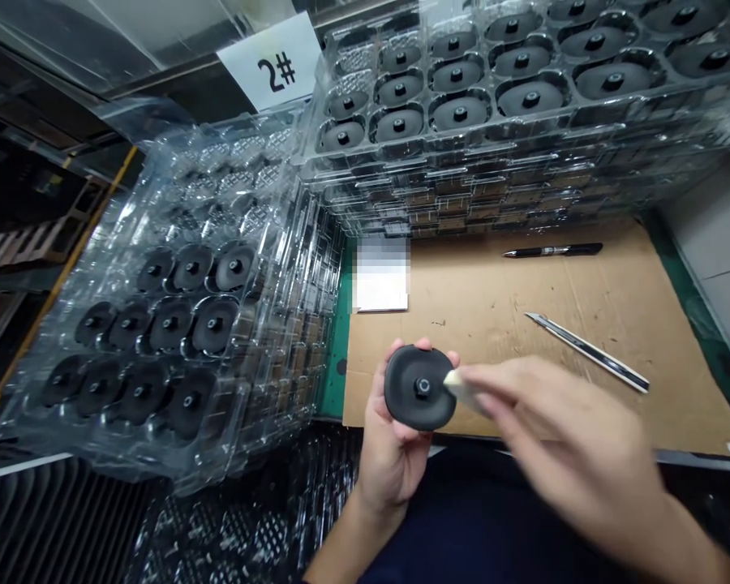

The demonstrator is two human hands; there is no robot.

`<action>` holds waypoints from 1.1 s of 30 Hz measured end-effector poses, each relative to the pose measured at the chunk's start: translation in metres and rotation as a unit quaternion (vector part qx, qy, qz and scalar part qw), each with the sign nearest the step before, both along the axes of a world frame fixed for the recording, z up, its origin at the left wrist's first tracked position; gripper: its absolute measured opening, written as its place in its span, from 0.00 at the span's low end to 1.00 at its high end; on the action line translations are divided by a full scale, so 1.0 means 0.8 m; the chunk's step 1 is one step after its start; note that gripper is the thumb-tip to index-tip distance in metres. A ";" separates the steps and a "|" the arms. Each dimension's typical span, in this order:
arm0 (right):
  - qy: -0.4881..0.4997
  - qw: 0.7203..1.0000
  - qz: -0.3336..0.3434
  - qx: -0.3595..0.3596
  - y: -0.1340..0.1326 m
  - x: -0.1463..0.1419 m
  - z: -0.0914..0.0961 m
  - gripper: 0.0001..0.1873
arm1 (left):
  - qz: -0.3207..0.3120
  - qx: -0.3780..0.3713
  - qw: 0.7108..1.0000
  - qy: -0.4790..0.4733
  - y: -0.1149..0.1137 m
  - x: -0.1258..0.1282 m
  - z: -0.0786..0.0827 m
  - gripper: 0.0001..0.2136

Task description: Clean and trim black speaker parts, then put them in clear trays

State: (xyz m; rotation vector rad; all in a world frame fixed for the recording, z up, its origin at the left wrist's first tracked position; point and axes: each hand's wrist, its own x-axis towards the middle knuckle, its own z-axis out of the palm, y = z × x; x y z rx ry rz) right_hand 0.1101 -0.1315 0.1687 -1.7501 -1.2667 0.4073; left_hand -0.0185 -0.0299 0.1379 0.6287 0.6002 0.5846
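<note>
The round black part (409, 403) is over the near edge of the cardboard (462, 284), with the left hand (390, 458) wrapped around it. The right hand (575, 426), blurry, pinches a small pale thing (453, 379) at the part's rim. A loose left grip could drop the part. The knife (590, 354) on the cardboard could nick a careless right hand.

Disc (420, 388): matt black, smooth; rubber or plastic, cannot tell which. Left trays (283, 341) and far trays (487, 182): thin clear plastic, highly glossy. Cardboard (456, 292): brown, matt, scuffed. Sign (273, 63): white paper. Pen (553, 251) at right: glossy black. Near cloth (492, 519): dark, matt.
</note>
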 end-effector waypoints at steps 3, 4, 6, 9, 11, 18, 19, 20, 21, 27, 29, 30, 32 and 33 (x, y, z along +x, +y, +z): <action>-0.035 0.996 0.063 0.049 0.008 -0.012 0.007 0.17 | 0.031 0.013 0.999 0.001 -0.004 0.001 -0.003 0.27; -0.035 0.996 0.067 0.046 0.009 -0.014 0.006 0.17 | 0.036 0.016 0.999 -0.001 -0.006 0.002 -0.004 0.27; -0.040 0.997 0.050 0.035 0.009 -0.014 0.003 0.16 | 0.040 0.023 0.999 -0.005 -0.010 0.003 -0.007 0.27; -0.020 0.996 0.074 0.040 0.009 -0.008 0.002 0.16 | 0.042 0.019 0.999 -0.021 -0.014 0.005 -0.012 0.27; 0.015 0.994 0.102 0.025 0.011 -0.004 0.003 0.14 | 0.041 0.019 0.998 -0.036 -0.015 0.005 -0.017 0.28; 0.016 0.994 0.109 -0.004 0.015 -0.002 -0.002 0.14 | 0.046 0.023 0.998 -0.047 -0.009 0.002 -0.022 0.26; 0.030 0.992 0.123 0.001 0.015 -0.003 -0.002 0.13 | 0.044 0.020 0.998 -0.051 -0.009 0.002 -0.021 0.26; 0.036 0.992 0.118 0.001 0.016 -0.004 -0.003 0.13 | 0.044 0.019 0.998 -0.051 -0.009 0.002 -0.021 0.27; 0.031 0.995 0.098 -0.004 0.016 -0.005 -0.003 0.12 | 0.045 0.018 0.998 -0.051 -0.009 0.002 -0.022 0.27; 0.029 0.993 0.117 0.010 0.017 -0.001 -0.001 0.14 | 0.032 -0.006 0.998 -0.052 -0.009 0.002 -0.023 0.27; 0.071 0.993 0.093 -0.023 0.017 0.013 -0.006 0.11 | 0.039 -0.009 0.998 -0.043 -0.008 0.002 -0.021 0.27; 0.080 0.994 0.051 -0.045 0.016 0.020 -0.012 0.10 | 0.042 -0.012 0.998 -0.039 -0.008 0.001 -0.020 0.27; 0.082 0.993 -0.034 -0.082 0.011 0.028 -0.033 0.10 | 0.044 -0.020 0.998 -0.036 -0.006 0.001 -0.018 0.26; 0.083 0.990 -0.055 -0.097 0.007 0.028 -0.048 0.10 | 0.042 -0.025 0.998 -0.039 -0.005 0.000 -0.017 0.26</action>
